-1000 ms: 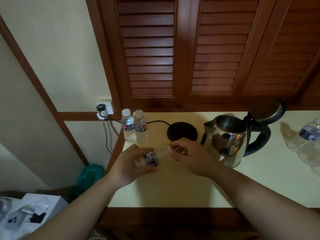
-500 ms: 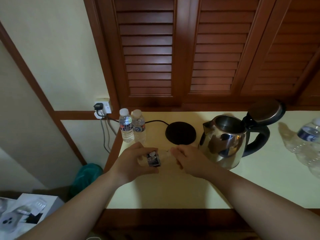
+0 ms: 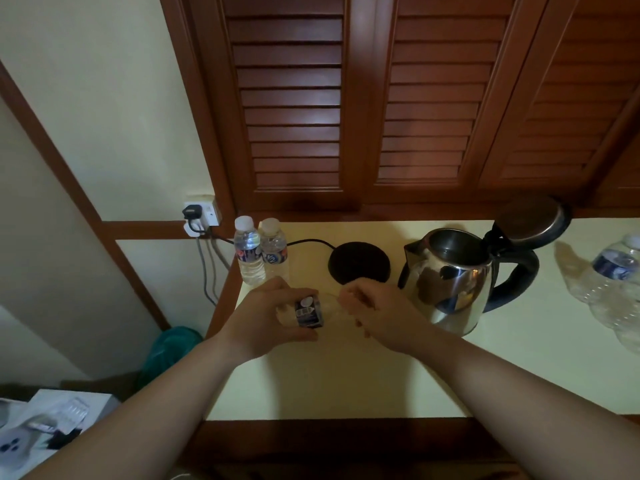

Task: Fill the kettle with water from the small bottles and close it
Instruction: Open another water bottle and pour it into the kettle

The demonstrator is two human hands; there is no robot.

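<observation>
My left hand grips a small clear water bottle with a dark label, held sideways over the table. My right hand is curled round its neck end, hiding the cap. To the right stands the steel kettle with a black handle, its lid tipped open. Two more small capped bottles stand upright at the table's back left corner.
The black kettle base lies between the bottles and the kettle, its cord running to a wall socket. A larger bottle lies at the right edge on the pale table. A white box sits low left.
Both hands with the bottle have drifted slightly down and left. My right hand has closed further over the cap end.
</observation>
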